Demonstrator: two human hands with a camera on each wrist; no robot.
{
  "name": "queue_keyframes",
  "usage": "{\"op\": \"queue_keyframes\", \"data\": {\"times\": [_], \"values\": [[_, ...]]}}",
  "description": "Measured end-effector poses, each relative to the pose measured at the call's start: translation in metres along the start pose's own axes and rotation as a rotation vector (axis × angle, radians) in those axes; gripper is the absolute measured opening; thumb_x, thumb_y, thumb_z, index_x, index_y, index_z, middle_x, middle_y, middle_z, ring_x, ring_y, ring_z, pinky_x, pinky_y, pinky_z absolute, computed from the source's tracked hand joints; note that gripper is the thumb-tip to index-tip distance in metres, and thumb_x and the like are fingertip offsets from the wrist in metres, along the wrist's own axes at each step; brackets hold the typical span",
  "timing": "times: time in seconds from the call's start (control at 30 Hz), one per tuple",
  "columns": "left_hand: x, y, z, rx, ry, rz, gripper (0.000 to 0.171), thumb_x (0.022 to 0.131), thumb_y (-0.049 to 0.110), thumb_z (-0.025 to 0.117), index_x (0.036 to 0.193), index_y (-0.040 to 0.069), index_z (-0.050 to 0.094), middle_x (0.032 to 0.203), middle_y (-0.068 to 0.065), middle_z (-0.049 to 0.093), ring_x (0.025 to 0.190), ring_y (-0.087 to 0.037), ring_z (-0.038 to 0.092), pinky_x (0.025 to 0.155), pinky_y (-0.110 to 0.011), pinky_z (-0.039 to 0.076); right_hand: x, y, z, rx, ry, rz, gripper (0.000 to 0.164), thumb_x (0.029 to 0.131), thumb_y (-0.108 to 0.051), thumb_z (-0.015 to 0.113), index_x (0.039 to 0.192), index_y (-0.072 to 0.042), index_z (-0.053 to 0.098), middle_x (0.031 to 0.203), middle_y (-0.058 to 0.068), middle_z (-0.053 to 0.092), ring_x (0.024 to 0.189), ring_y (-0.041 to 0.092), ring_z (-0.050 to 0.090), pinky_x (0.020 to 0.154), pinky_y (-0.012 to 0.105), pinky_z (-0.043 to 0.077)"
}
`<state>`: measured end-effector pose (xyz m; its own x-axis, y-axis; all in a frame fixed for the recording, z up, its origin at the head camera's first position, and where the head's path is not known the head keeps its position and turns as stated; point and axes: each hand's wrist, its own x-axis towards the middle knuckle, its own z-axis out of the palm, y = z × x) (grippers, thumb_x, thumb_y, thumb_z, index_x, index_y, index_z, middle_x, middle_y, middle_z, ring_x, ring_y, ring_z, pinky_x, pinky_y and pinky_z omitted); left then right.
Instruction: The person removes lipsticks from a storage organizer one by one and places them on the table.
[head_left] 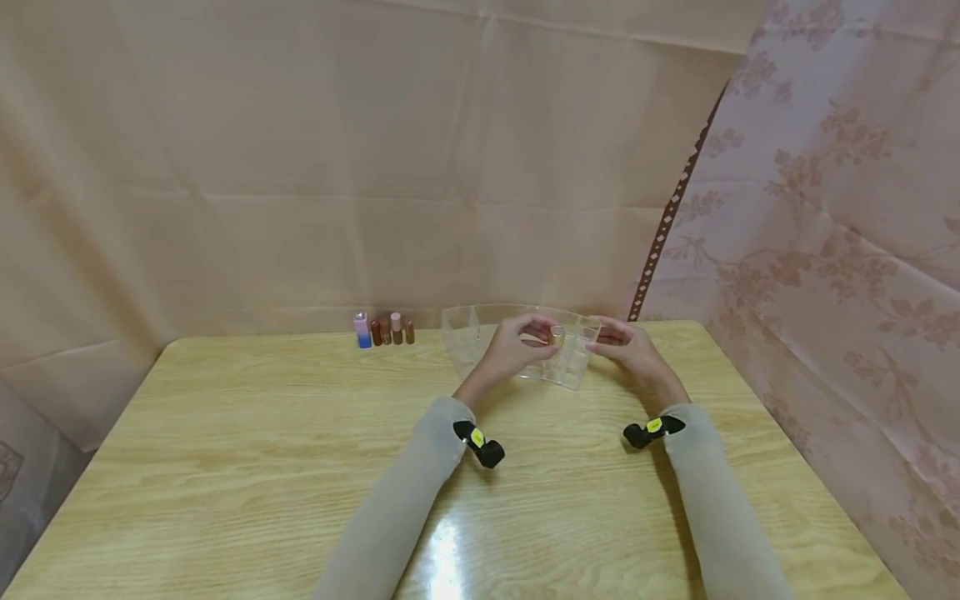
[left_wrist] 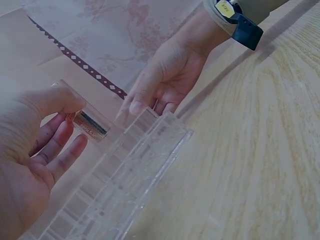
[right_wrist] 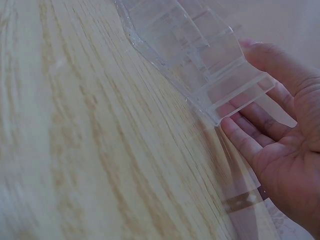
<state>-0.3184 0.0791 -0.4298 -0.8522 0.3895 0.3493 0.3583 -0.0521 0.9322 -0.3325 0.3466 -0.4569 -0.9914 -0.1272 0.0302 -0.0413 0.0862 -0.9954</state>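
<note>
A clear plastic organizer (head_left: 551,372) with small compartments stands at the far side of the table. My left hand (head_left: 513,346) holds a small clear-cased lipstick tube (left_wrist: 90,122) with a shiny band, pinched between thumb and fingers above the organizer's right part. In the left wrist view the tube is tilted over the compartments. My right hand (head_left: 633,350) grips the organizer's right end. The right wrist view shows its thumb along the upper side and its fingers at the end wall (right_wrist: 245,95).
Left of the organizer, a pink-and-blue tube (head_left: 362,331) and several brown lipstick tubes (head_left: 386,331) stand in a row near the table's back edge. Behind the wooden table (head_left: 300,467) hangs a beige curtain (head_left: 300,167); a floral cloth (head_left: 847,208) hangs at the right.
</note>
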Motion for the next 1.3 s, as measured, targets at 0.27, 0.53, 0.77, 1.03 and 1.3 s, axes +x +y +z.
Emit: {"op": "queue_keyframes", "data": {"times": [0.27,0.53,0.77,1.03,1.3], "values": [[0.003,0.007,-0.010,0.022,-0.031,0.026,0.034,0.082,-0.009,0.078,0.115,-0.006,0.068,0.106,-0.025,0.070,0.087,-0.005,0.064,0.083,-0.021,0.059,0.001,0.000,-0.002,-0.031,-0.012,-0.030,0.059,0.088,0.001,0.076,0.143,0.003,0.052,0.114,0.002,0.071,0.100,0.007,0.069,0.086,0.019,0.059],[0.002,0.011,-0.025,0.036,-0.051,0.016,0.035,0.083,-0.007,0.078,0.117,-0.006,0.069,0.104,-0.021,0.070,0.089,-0.009,0.065,0.084,-0.022,0.058,0.001,-0.002,-0.003,-0.082,-0.006,-0.007,0.064,0.089,-0.002,0.077,0.146,0.002,0.050,0.116,0.005,0.067,0.101,0.007,0.066,0.085,0.017,0.058],[0.000,0.016,-0.041,0.042,-0.027,-0.006,0.036,0.083,-0.007,0.078,0.119,-0.004,0.069,0.105,-0.020,0.071,0.090,-0.009,0.065,0.085,-0.022,0.059,0.004,-0.003,-0.003,-0.077,-0.019,0.006,0.066,0.089,-0.004,0.077,0.147,0.003,0.048,0.118,0.008,0.065,0.101,0.007,0.064,0.086,0.017,0.057],[-0.001,0.023,-0.063,0.046,-0.001,0.023,0.034,0.083,-0.008,0.078,0.116,-0.007,0.068,0.101,-0.015,0.069,0.090,-0.010,0.064,0.086,-0.024,0.060,0.005,-0.003,-0.007,-0.052,-0.027,-0.023,0.066,0.088,-0.002,0.078,0.146,0.004,0.048,0.115,0.000,0.070,0.101,0.006,0.067,0.086,0.017,0.057],[-0.007,0.026,-0.084,0.030,0.028,0.015,0.036,0.082,-0.010,0.077,0.117,-0.009,0.066,0.101,-0.014,0.068,0.090,-0.011,0.063,0.086,-0.022,0.058,0.010,-0.001,-0.013,-0.128,-0.014,-0.016,0.064,0.089,-0.007,0.078,0.146,0.001,0.050,0.113,-0.008,0.070,0.103,0.003,0.066,0.088,0.015,0.056]]}}
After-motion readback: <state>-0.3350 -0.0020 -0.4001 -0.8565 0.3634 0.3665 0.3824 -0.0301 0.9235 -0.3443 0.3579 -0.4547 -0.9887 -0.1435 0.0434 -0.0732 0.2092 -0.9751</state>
